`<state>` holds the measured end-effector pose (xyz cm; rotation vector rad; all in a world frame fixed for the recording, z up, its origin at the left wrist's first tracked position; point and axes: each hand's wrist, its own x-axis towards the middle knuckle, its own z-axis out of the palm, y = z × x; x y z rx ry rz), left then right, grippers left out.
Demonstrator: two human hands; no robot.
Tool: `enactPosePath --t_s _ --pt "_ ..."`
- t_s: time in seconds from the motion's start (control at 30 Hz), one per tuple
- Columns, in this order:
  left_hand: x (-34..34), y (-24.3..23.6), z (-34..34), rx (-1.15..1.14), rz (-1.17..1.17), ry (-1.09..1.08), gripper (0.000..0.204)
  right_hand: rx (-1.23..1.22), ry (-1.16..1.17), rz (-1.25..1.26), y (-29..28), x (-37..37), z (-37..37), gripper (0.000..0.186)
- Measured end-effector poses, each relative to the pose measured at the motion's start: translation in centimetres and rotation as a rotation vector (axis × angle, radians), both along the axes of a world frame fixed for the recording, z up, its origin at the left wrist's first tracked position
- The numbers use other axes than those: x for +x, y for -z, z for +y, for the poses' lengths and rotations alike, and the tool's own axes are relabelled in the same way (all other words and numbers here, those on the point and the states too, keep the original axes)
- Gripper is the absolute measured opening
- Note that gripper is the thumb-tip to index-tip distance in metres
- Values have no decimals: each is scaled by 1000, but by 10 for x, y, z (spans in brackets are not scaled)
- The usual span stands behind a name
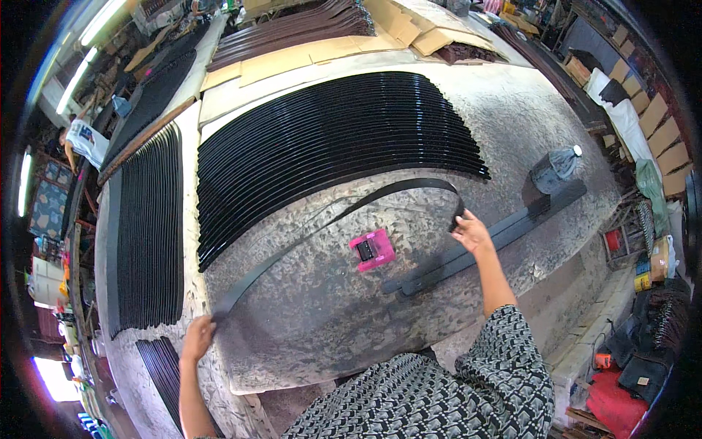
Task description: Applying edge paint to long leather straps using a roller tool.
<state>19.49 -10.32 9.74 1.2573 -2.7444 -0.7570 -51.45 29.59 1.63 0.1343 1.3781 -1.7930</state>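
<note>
A long black strap (387, 189) arches across the worn, stained table (307, 344) between my hands. My left hand (198, 336) grips one end at the lower left, fingers closed. My right hand (472, 234) pinches the other end at the right, where the strap bends sharply down. A pink tool with a black block (371, 249) lies between them on the table. Beside my right hand are dark flat strips (417, 276) lying diagonally. Beyond the strap, a large batch of glossy black strips (329, 124) is laid in neat parallel rows.
A plastic jug (552, 172) stands at the right. More black strips (146, 234) (157, 373) lie at left; brown strips (292, 36) and cardboard (322, 53) are at the back. A co-worker (88, 143) works at far left. Cluttered shelving and a red cloth (614, 402) line the right.
</note>
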Motion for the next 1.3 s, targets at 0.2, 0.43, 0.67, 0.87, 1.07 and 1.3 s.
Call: enactPosePath --t_s 0.2,0.43,0.67,0.87,1.07,1.3 --pt "-103 45 17 793 36 -297 30 300 -207 49 7 -78 76 58" --pt "-88 115 17 974 7 -540 28 796 -655 162 16 -174 75 41" --pt "-51 142 28 736 188 -577 36 1267 -927 460 6 -197 6 78" --pt "-106 119 79 -192 102 -533 41 1401 -808 1277 -42 -100 -86 67" --pt "-170 87 107 -289 278 -580 29 217 -965 1220 22 -23 -229 50" --pt "-181 80 129 -246 347 -630 29 373 -1177 1246 35 8 -288 56"
